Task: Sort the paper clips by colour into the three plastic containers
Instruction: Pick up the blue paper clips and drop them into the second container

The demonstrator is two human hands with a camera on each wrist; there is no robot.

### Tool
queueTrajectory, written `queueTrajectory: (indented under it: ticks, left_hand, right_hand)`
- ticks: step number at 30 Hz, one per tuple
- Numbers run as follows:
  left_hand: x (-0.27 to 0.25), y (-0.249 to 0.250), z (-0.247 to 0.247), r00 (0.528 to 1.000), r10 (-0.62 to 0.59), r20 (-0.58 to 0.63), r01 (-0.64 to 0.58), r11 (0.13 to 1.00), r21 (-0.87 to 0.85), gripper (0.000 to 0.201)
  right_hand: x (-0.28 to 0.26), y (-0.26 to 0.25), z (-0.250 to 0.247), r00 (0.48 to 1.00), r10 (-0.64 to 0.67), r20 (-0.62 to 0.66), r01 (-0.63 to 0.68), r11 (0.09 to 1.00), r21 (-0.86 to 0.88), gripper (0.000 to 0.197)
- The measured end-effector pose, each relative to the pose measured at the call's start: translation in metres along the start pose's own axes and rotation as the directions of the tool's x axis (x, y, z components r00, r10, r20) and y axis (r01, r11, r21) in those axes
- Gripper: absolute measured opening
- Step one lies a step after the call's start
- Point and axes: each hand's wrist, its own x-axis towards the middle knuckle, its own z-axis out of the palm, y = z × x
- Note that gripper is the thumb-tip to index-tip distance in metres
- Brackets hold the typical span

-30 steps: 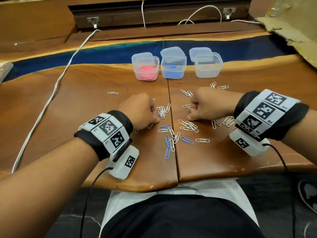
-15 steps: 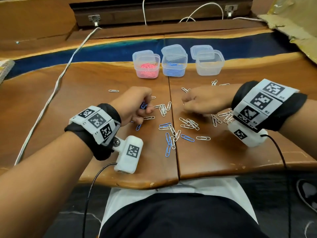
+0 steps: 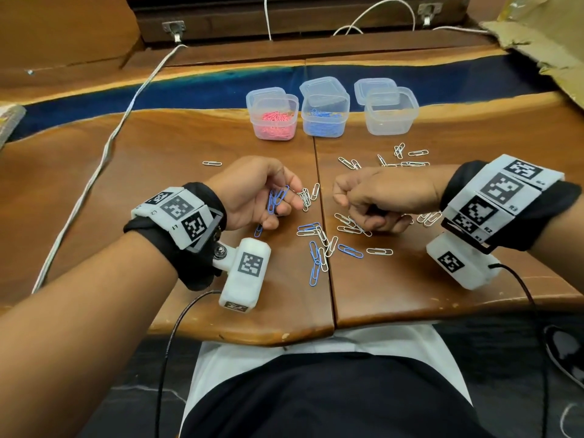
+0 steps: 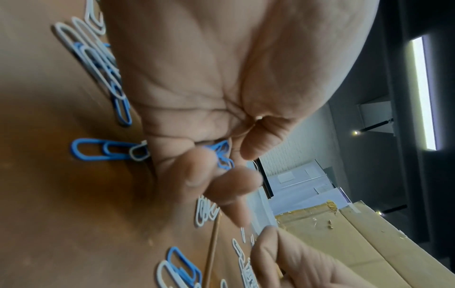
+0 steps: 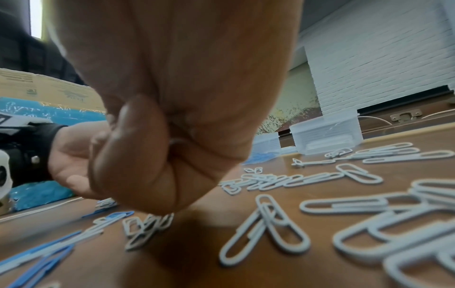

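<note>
Three clear plastic containers stand in a row at the back: one with pink clips (image 3: 274,116), one with blue clips (image 3: 325,116), and one (image 3: 391,113) that looks see-through. Loose white paper clips (image 3: 350,227) and blue paper clips (image 3: 314,263) lie scattered between my hands. My left hand (image 3: 278,200) is raised off the table with the palm turned inward, and its curled fingers hold several blue clips (image 4: 222,155). My right hand (image 3: 350,200) is a tight fist just above the white clips (image 5: 265,230). What is inside the fist is hidden.
A single white clip (image 3: 211,163) lies apart at the left. More white clips (image 3: 407,156) lie in front of the clear container. A white cable (image 3: 104,153) runs across the left of the wooden table (image 3: 158,184). Torn cardboard (image 3: 537,42) sits at the back right.
My left hand has lifted off the table and turned over, showing blue clips in its fingers. My right fist has risen slightly from the white clips.
</note>
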Motion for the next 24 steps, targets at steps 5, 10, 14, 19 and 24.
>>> queueTrajectory:
  ticks: [5,10,14,19,24]
  left_hand:
    - [-0.001,0.000,0.002,1.000,-0.012,0.005,0.012,1.000,0.021,0.020]
    - [-0.002,-0.006,0.012,0.971,0.238,-0.012,-0.148,0.643,0.752,0.020]
    - [-0.002,-0.008,0.020,0.961,0.264,0.082,-0.189,0.415,0.890,0.014]
    - [0.000,-0.004,0.023,0.968,0.231,0.094,-0.173,0.351,0.920,0.010]
    - [0.002,-0.006,0.026,0.976,0.188,0.113,-0.163,0.280,0.946,0.013]
  right_hand:
    - [-0.007,-0.005,0.000,0.999,-0.008,-0.039,0.003,0.994,-0.109,0.027]
    - [-0.018,0.000,0.010,0.977,-0.167,-0.136,0.089,0.888,-0.451,0.019]
    - [-0.016,0.004,0.024,0.969,-0.218,-0.113,0.078,0.709,-0.701,0.017]
    - [-0.010,0.005,0.026,0.974,-0.200,-0.110,0.068,0.713,-0.697,0.006]
    - [-0.010,0.001,0.029,0.977,-0.198,-0.082,0.093,0.736,-0.670,0.016]
